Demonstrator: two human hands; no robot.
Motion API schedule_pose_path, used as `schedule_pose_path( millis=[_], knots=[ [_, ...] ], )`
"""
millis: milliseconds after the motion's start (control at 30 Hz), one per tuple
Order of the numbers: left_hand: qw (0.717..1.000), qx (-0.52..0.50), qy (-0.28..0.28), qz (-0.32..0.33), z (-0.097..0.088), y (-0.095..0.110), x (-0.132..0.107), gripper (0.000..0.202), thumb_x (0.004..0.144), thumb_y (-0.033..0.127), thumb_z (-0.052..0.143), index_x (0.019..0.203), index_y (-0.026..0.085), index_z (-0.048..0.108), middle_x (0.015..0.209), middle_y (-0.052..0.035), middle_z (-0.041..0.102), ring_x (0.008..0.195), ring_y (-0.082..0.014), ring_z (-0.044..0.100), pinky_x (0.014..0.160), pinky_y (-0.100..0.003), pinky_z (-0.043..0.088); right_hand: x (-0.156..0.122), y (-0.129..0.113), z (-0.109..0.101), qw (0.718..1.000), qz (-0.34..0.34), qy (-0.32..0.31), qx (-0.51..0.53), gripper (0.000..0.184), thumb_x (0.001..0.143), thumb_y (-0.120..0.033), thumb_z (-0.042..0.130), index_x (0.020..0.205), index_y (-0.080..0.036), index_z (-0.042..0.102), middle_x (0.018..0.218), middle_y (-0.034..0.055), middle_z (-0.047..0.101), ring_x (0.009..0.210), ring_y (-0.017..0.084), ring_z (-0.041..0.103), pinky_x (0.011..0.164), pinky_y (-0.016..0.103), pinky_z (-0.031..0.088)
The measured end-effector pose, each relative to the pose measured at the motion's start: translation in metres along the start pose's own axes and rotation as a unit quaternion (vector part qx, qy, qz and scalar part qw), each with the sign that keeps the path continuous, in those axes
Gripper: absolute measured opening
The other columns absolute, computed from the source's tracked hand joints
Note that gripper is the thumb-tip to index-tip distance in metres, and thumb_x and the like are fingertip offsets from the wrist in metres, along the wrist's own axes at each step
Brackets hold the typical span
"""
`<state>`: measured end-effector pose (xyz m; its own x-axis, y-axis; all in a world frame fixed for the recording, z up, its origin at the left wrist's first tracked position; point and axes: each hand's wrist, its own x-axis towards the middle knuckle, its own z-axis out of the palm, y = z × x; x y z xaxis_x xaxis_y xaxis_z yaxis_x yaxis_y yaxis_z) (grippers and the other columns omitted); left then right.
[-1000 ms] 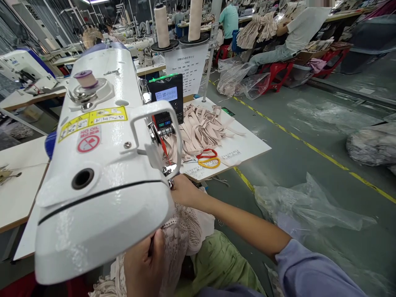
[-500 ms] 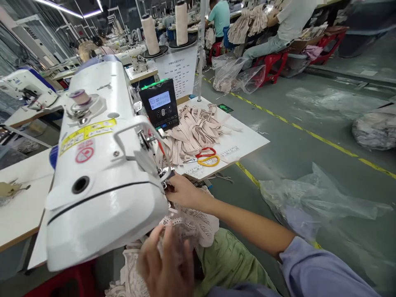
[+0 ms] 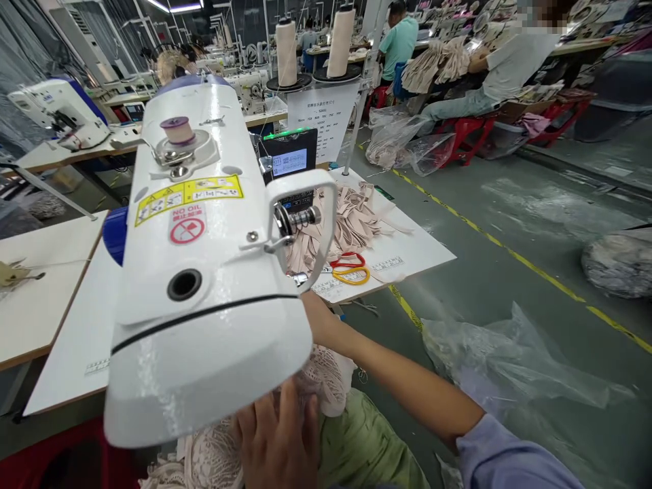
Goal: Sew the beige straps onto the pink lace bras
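Observation:
My left hand (image 3: 278, 435) is at the bottom centre, fingers bent together over a beige lace garment (image 3: 331, 377) with rounded, cup-like parts. More of its lace lies lower left, over my lap. The white sewing machine head (image 3: 204, 353) hides the left fingertips, the needle area and part of the garment. My right hand (image 3: 320, 322) reaches in behind the head's right side; its fingers are hidden there, so I cannot see what they touch. Scissors (image 3: 350, 269) with red and yellow handles lie on the white table (image 3: 418, 255), just beyond that hand.
Beige fabric straps (image 3: 351, 217) are heaped beside the control panel (image 3: 290, 163). Two thread cones (image 3: 340, 44) stand behind. Clear plastic bags (image 3: 499, 360) lie on the floor at right. A red stool (image 3: 66, 455) is lower left. Co-workers (image 3: 514, 68) sit at machines farther back.
My view has shifted, so the machine head covers more of my right hand. My left hand's fingers have come down and closer together on the lace.

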<state>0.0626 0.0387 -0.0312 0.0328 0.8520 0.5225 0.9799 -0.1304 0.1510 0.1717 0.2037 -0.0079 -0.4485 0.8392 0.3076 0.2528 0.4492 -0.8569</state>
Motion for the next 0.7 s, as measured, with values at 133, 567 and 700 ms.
schedule_pose_path(
  millis=[133,567,700],
  knots=[
    [1.000,0.001,0.005,0.005,0.0003,-0.0006,0.0024,0.050,0.087,0.031,0.064,0.136,0.023,0.057,0.124,-0.0164,0.065,0.115,-0.0337,0.059,0.100,-0.047,0.038,0.0017,0.0004,-0.0006,1.000,-0.011,-0.006,0.014,0.012,0.078,-0.013,0.054,0.079,-0.018,0.064,0.096,0.0070,0.057,0.088,0.023,0.058,0.073,0.033,0.049],
    [0.998,0.021,0.019,0.052,-0.0027,-0.0025,0.0099,0.049,0.089,0.030,0.061,0.137,0.022,0.054,0.127,-0.0164,0.065,0.110,-0.0313,0.063,0.097,-0.044,0.042,0.0006,0.0047,0.0021,1.000,0.006,0.003,0.022,0.018,0.078,-0.007,0.057,0.080,-0.024,0.063,0.098,0.0057,0.060,0.084,0.023,0.060,0.072,0.035,0.051],
    [0.999,0.022,0.014,0.027,0.0000,-0.0013,0.0064,0.052,0.089,0.030,0.061,0.140,0.025,0.052,0.128,-0.0154,0.065,0.112,-0.0328,0.061,0.099,-0.046,0.042,0.0000,0.0078,0.0043,1.000,0.006,0.007,0.022,0.023,0.074,-0.003,0.058,0.082,-0.024,0.062,0.100,0.0046,0.061,0.088,0.023,0.059,0.076,0.033,0.051]
  ],
)
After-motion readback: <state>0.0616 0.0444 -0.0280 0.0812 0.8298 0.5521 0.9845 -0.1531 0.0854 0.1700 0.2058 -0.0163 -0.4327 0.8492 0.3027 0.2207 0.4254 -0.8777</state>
